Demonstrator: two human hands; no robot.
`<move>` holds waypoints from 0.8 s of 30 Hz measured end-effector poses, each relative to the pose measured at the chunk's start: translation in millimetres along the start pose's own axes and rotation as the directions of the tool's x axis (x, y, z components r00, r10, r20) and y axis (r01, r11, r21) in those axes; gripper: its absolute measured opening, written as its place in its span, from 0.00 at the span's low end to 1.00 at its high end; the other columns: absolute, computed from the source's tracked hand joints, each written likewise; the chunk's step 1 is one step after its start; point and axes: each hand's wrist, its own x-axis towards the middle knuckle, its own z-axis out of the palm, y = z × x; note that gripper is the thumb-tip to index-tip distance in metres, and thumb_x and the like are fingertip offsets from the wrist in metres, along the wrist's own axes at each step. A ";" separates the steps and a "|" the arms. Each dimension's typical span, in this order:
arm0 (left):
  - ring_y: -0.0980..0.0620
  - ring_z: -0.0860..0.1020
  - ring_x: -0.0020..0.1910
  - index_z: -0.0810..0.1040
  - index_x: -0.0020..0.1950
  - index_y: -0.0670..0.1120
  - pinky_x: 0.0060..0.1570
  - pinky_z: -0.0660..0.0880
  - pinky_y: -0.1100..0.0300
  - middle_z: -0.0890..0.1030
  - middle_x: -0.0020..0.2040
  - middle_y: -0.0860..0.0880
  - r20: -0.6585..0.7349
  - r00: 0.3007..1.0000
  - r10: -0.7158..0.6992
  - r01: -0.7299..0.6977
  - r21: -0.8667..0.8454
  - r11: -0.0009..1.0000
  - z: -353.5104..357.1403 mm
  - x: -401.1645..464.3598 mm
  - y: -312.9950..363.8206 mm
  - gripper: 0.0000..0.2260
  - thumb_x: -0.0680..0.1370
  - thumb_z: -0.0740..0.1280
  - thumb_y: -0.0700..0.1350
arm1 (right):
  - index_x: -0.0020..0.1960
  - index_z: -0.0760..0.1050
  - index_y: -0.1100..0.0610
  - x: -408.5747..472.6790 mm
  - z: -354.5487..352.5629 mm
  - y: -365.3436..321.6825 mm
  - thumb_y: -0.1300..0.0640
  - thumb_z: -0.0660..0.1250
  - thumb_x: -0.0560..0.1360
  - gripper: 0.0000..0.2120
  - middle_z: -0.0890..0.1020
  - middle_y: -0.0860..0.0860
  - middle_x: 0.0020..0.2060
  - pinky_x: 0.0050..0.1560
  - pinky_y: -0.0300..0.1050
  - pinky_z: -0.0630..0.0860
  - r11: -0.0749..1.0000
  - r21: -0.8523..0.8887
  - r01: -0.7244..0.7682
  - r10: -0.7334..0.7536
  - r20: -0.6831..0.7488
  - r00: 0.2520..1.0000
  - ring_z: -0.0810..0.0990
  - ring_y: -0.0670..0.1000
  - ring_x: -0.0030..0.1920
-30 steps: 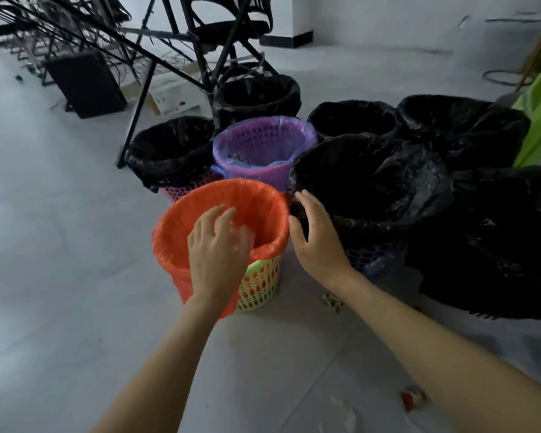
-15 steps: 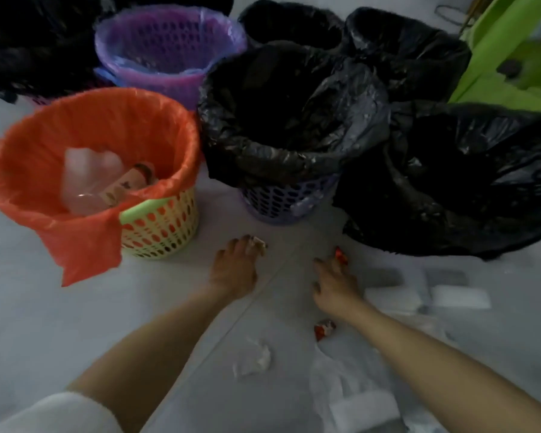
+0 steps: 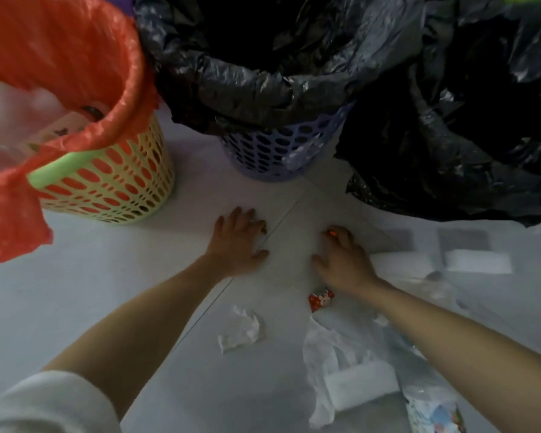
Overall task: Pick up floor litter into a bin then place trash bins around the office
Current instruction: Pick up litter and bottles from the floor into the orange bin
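Both my hands are down on the pale floor in front of the bins. My left hand (image 3: pixel 236 242) curls its fingers over a small dark scrap of litter (image 3: pixel 263 228) at its fingertips. My right hand (image 3: pixel 344 256) pinches a small red wrapper (image 3: pixel 331 233) under its fingertips. The yellow basket bin (image 3: pixel 113 185) with an orange liner (image 3: pixel 128 70) stands at the left and holds clear plastic and a bottle. Loose on the floor near my right wrist lies another red wrapper (image 3: pixel 320 301), with a crumpled white tissue (image 3: pixel 241 329) below it.
A purple basket bin (image 3: pixel 263 151) with a black liner stands just beyond my hands. A big black bag (image 3: pixel 450 135) fills the right. White folded packs (image 3: pixel 478 260) (image 3: pixel 361 385), a thin white plastic bag (image 3: pixel 328 345) and a printed wrapper (image 3: pixel 434 414) lie under my right arm.
My hands left the orange bin's rim and dropped to the floor. The view tilted down and closer. Fingers of both hands have curled onto small litter pieces.
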 end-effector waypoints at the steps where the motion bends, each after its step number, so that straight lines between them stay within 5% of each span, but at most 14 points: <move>1: 0.46 0.43 0.78 0.56 0.76 0.55 0.76 0.45 0.45 0.48 0.79 0.52 -0.004 0.999 0.035 -0.035 0.004 0.999 6.5 -9.8 5.2 0.30 0.76 0.60 0.61 | 0.75 0.58 0.54 -13.0 6.2 0.2 0.39 0.50 0.70 0.36 0.58 0.52 0.75 0.73 0.51 0.59 0.998 -0.032 0.046 -0.045 0.010 0.999 0.56 0.54 0.75; 4: 0.47 0.41 0.78 0.57 0.76 0.55 0.75 0.41 0.43 0.46 0.79 0.52 0.078 0.988 0.130 -0.134 0.051 0.990 21.9 -42.6 14.5 0.33 0.74 0.60 0.65 | 0.74 0.58 0.47 -54.4 25.4 3.4 0.35 0.49 0.67 0.38 0.60 0.50 0.74 0.69 0.56 0.61 0.971 -0.141 0.195 -0.179 0.121 0.976 0.58 0.56 0.75; 7: 0.43 0.35 0.77 0.47 0.78 0.57 0.72 0.38 0.34 0.37 0.79 0.49 0.233 0.952 0.199 -0.243 0.181 0.953 38.1 -79.9 16.9 0.42 0.70 0.63 0.68 | 0.64 0.69 0.45 -78.3 39.8 4.2 0.39 0.66 0.58 0.34 0.77 0.54 0.62 0.44 0.56 0.78 0.926 -0.267 0.268 -0.227 0.175 0.958 0.79 0.59 0.59; 9: 0.40 0.35 0.77 0.41 0.77 0.59 0.71 0.40 0.32 0.34 0.78 0.47 0.290 0.935 0.206 -0.292 0.295 0.910 47.5 -99.2 15.1 0.45 0.70 0.65 0.67 | 0.58 0.74 0.46 -81.9 43.6 0.8 0.45 0.76 0.51 0.35 0.80 0.56 0.56 0.35 0.53 0.79 0.930 -0.284 0.233 -0.193 0.161 0.968 0.82 0.59 0.51; 12: 0.38 0.55 0.76 0.53 0.76 0.59 0.68 0.61 0.37 0.51 0.78 0.43 0.243 0.938 0.246 -0.317 0.320 0.893 56.9 -117.0 11.2 0.39 0.70 0.70 0.61 | 0.67 0.69 0.48 -84.1 43.6 -10.2 0.56 0.70 0.69 0.27 0.67 0.58 0.69 0.53 0.56 0.74 0.932 -0.215 0.292 -0.274 0.110 0.955 0.70 0.62 0.64; 14: 0.44 0.77 0.58 0.74 0.64 0.58 0.48 0.80 0.51 0.75 0.64 0.44 0.185 0.939 0.291 -0.333 0.271 0.903 59.8 -121.0 6.7 0.33 0.61 0.77 0.60 | 0.69 0.65 0.51 -85.4 44.0 -13.1 0.60 0.59 0.76 0.21 0.60 0.55 0.70 0.59 0.49 0.70 0.954 -0.138 0.265 -0.246 0.140 0.959 0.63 0.58 0.68; 16: 0.52 0.80 0.43 0.80 0.54 0.56 0.34 0.80 0.63 0.79 0.51 0.50 0.123 0.926 0.356 -0.374 0.181 0.910 62.3 -123.0 1.0 0.23 0.62 0.78 0.57 | 0.63 0.69 0.53 -85.0 47.4 -15.7 0.59 0.60 0.76 0.16 0.64 0.54 0.65 0.54 0.46 0.73 0.962 -0.058 0.266 -0.256 0.141 0.956 0.65 0.55 0.64; 19: 0.62 0.77 0.36 0.81 0.43 0.60 0.28 0.73 0.73 0.78 0.41 0.59 0.068 0.913 0.403 -0.408 0.220 0.886 62.8 -123.4 -5.7 0.09 0.64 0.74 0.54 | 0.58 0.74 0.56 -76.4 53.9 -21.9 0.64 0.65 0.71 0.16 0.69 0.54 0.57 0.55 0.46 0.74 0.964 0.098 0.245 -0.255 0.102 0.962 0.70 0.55 0.60; 22: 0.57 0.79 0.31 0.84 0.35 0.56 0.21 0.70 0.69 0.79 0.34 0.55 0.013 0.922 0.388 -0.384 0.174 0.907 62.5 -114.6 -11.0 0.07 0.60 0.72 0.46 | 0.51 0.78 0.64 -61.0 45.3 -33.5 0.71 0.61 0.71 0.12 0.73 0.59 0.49 0.54 0.42 0.69 0.950 0.287 0.126 -0.136 0.016 0.991 0.75 0.60 0.55; 24: 0.49 0.83 0.40 0.85 0.45 0.52 0.31 0.77 0.64 0.82 0.42 0.48 -0.017 0.944 0.330 -0.327 0.095 0.940 47.0 -109.4 -5.0 0.13 0.65 0.72 0.39 | 0.49 0.78 0.66 -52.1 32.3 -41.0 0.71 0.61 0.72 0.10 0.75 0.61 0.49 0.48 0.38 0.64 0.935 0.338 0.103 -0.094 -0.043 0.995 0.76 0.60 0.53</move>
